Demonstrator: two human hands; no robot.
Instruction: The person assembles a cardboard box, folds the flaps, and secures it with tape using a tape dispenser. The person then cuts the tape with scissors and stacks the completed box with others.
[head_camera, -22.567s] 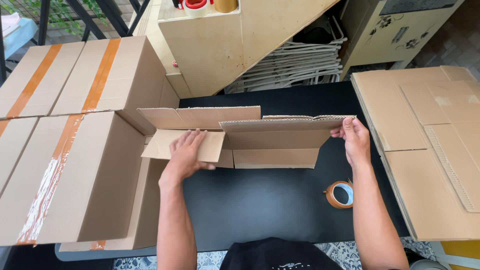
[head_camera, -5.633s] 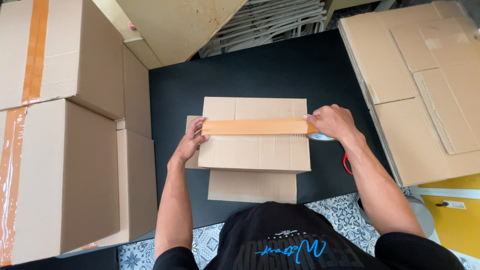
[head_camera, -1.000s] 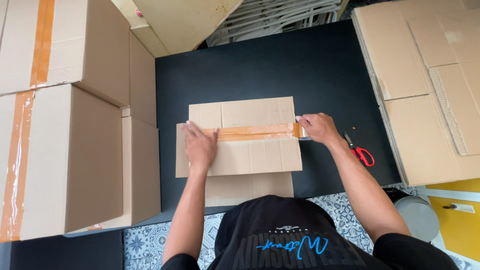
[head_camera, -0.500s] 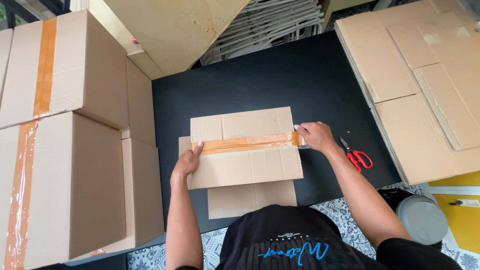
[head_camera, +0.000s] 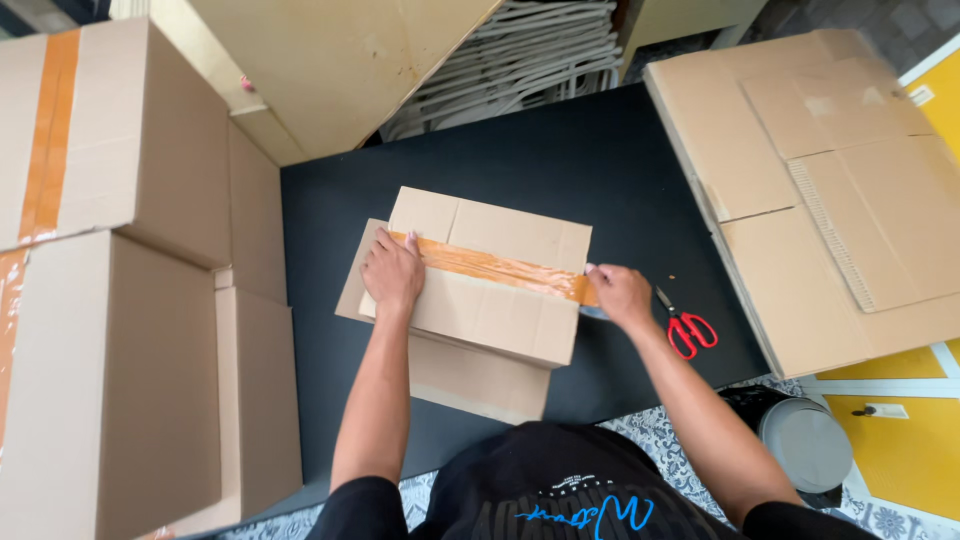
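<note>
A brown cardboard box (head_camera: 500, 310) stands upside down on the black table (head_camera: 520, 160), its bottom flaps closed. A strip of orange tape (head_camera: 500, 268) runs along the seam. My left hand (head_camera: 392, 275) lies flat on the tape's left end, palm down. My right hand (head_camera: 620, 295) sits at the box's right edge, fingers closed over a tape roll that is mostly hidden, with the tape still joined to it. The box's lower flaps stick out towards me at the table's front.
Red-handled scissors (head_camera: 685, 328) lie just right of my right hand. Taped cardboard boxes (head_camera: 120, 300) are stacked at the left. Flat cardboard sheets (head_camera: 810, 190) pile up at the right. A grey bin (head_camera: 805, 445) stands on the floor at the lower right.
The box has turned slightly clockwise, so the tape now slants. My left hand moved from the box's left edge up onto the tape's end. My right hand stays at the right edge.
</note>
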